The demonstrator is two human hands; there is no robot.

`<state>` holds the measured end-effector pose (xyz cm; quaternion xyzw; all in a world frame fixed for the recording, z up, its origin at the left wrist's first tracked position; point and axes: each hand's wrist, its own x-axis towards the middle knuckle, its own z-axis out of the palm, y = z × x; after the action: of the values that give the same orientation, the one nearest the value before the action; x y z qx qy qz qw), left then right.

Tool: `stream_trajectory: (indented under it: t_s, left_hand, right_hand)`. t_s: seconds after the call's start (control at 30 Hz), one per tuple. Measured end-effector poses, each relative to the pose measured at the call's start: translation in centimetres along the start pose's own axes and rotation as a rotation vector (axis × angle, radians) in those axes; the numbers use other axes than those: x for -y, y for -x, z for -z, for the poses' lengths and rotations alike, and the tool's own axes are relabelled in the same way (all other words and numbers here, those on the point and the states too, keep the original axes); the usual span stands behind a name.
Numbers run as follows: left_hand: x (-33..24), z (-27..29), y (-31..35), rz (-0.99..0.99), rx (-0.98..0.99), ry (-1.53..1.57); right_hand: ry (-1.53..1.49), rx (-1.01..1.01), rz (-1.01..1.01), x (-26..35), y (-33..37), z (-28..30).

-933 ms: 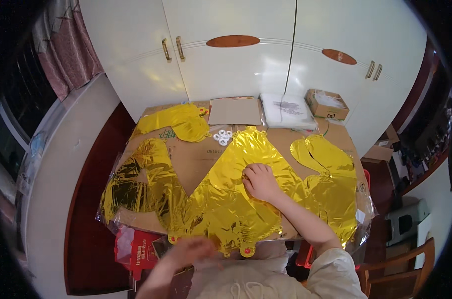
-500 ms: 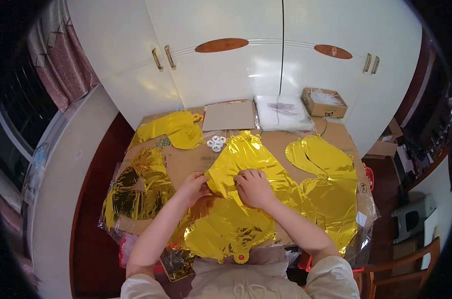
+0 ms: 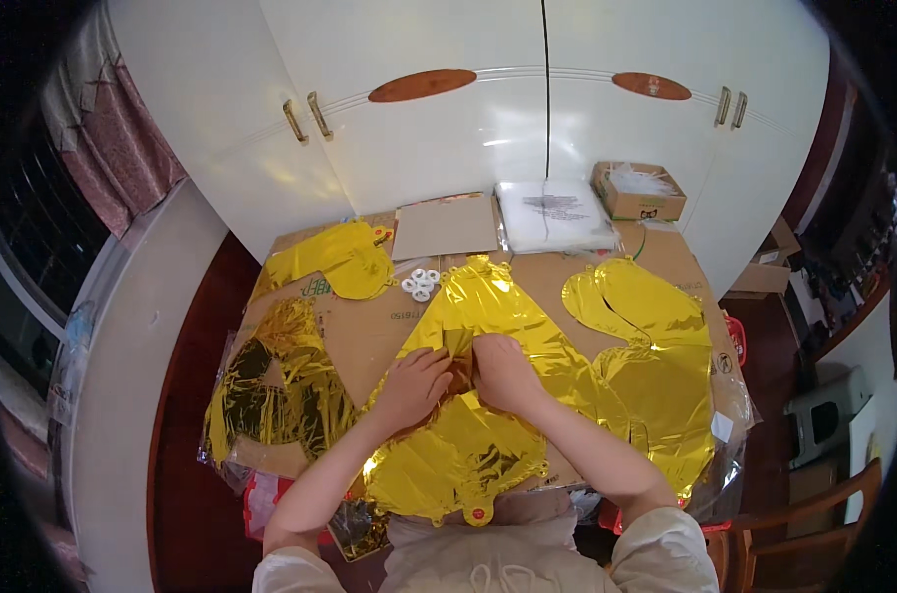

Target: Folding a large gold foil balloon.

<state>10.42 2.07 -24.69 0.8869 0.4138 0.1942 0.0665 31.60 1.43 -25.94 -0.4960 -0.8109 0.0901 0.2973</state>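
- L hand [image 3: 416, 385]: on gold foil [image 3: 503, 306], fingers bent; can't tell if pinching.
- R hand [image 3: 506, 374]: on foil too, curled, tips hidden; can't tell if gripping.
- Foil: ctr of cardboard-topped desk [image 3: 365, 336], fold raised btwn hands.
- White rings [image 3: 421, 285]: nr foil's far L edge.
- Plastic stack [image 3: 555, 219]: desk back, open box [image 3: 641, 205] to R.

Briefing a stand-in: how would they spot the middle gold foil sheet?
Face the white cabinet and look down at the cardboard-covered table before it. In its middle, the gold foil sheet narrows toward the cabinet, its tip right of the small white rings. Unlike the foil pieces on either side, it has both the left grip and the right grip on it.
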Motion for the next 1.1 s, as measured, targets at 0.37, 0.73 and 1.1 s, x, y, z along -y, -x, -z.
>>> stream_trajectory:
  t_s: [0.37,0.73,1.1]
  left_hand:
    - [-0.1,0.8,-0.7,-0.073,0.067,-0.148]
    - [0.3,0.3,-1.0,-0.107,0.093,-0.149]
    - [3.9,-0.6,-2.9,-0.054,0.209,-0.171]
  right_hand:
    - [-0.257,-0.212,0.029,-1.0,0.0,-0.4]
    - [-0.092,-0.094,0.11,-0.4,0.0,-0.5]
    - [-0.082,-0.104,0.133,-0.8,0.0,-1.1]
